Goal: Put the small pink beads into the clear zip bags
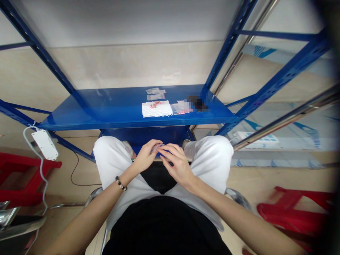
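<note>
Above my lap, my left hand (147, 154) and my right hand (177, 163) meet at the fingertips. Between them is a small clear plastic bag (156, 147), gripped by the left fingers, with the right fingertips pinching its right side. What the bag holds is too small to make out. Ahead on the blue shelf (106, 106) lies a white cloth (156, 112) with small pink and gold pieces (156, 104) on it. Behind the cloth are several flat clear bags (156, 96). To its right lies another clear bag with pink pieces (182, 112).
A pixelated dark patch covers the shelf's right end. Blue uprights (50, 60) frame the shelf. A white power strip (45, 144) hangs at the left with its cable. Red stools (292, 209) stand on both sides. Film-wrapped boards (281, 141) lie at the right.
</note>
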`<state>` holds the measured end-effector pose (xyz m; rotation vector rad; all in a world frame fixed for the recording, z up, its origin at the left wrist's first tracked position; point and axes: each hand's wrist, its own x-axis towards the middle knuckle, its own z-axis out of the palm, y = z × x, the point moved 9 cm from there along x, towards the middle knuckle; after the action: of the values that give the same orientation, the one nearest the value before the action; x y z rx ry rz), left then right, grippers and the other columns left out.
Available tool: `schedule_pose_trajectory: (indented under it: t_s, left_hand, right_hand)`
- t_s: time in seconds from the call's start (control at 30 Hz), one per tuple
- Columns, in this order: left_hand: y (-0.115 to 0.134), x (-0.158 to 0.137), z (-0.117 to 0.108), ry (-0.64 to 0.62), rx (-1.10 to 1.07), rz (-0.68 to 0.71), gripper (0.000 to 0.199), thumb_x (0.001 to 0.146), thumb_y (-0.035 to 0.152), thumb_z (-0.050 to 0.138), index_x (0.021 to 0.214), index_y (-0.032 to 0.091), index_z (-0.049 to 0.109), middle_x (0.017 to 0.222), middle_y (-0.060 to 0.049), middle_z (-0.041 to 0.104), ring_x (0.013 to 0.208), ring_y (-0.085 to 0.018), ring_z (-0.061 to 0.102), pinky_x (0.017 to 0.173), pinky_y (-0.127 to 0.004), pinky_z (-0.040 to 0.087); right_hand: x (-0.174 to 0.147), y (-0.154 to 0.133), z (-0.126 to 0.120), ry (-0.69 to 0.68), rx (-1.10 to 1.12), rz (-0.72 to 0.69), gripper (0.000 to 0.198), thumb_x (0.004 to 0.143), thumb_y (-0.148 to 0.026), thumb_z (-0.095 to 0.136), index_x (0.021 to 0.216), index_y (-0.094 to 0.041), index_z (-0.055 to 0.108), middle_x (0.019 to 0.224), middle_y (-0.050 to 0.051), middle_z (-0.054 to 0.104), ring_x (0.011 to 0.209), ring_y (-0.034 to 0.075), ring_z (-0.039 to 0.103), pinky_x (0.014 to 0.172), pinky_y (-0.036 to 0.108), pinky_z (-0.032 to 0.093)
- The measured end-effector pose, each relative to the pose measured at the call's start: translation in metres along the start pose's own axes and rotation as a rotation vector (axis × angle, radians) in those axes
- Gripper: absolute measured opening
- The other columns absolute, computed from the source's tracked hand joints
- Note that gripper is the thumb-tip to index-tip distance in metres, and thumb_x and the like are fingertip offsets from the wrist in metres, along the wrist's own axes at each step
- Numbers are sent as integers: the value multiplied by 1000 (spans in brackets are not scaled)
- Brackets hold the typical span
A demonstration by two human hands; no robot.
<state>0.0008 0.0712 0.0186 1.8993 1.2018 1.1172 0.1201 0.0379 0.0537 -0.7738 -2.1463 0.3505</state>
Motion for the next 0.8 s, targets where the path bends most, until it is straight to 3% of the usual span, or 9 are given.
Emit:
schedule_pose_trajectory:
  t_s: [0.3, 0.53, 0.67, 0.8]
  left_hand:
    - [15, -10, 13, -40, 240, 108, 28, 87, 9, 42, 107, 17, 60, 98, -7, 61, 94, -22, 55, 87, -36, 43]
    - [18, -9, 9, -72, 365, 110, 27, 82, 9, 46, 104, 18, 59, 100, -7, 61, 96, -23, 54, 87, -37, 43]
    - [20, -5, 1, -63, 477, 153, 35, 82, 12, 53, 117, 18, 56, 119, -10, 58, 109, -25, 54, 93, -39, 42]
    - [17, -5, 2, -118, 563, 202, 38, 86, 14, 53, 124, 16, 52, 119, -11, 59, 115, -27, 52, 99, -42, 40]
  right_hand:
    - [3, 2, -1, 51, 114, -101, 19, 95, -15, 58, 109, -22, 68, 107, 8, 68, 106, 24, 59, 92, 44, 51]
    - [3, -1, 10, -132, 165, -117, 30, 97, -14, 51, 124, -21, 62, 115, 10, 69, 113, 25, 61, 97, 47, 54]
    - [1, 1, 17, -154, 64, -126, 39, 93, -8, 48, 127, -19, 62, 129, 12, 65, 129, 26, 55, 107, 49, 50]
    - [-2, 1, 23, -203, 18, -133, 45, 88, -5, 48, 129, -18, 62, 140, 13, 58, 136, 27, 49, 113, 51, 45]
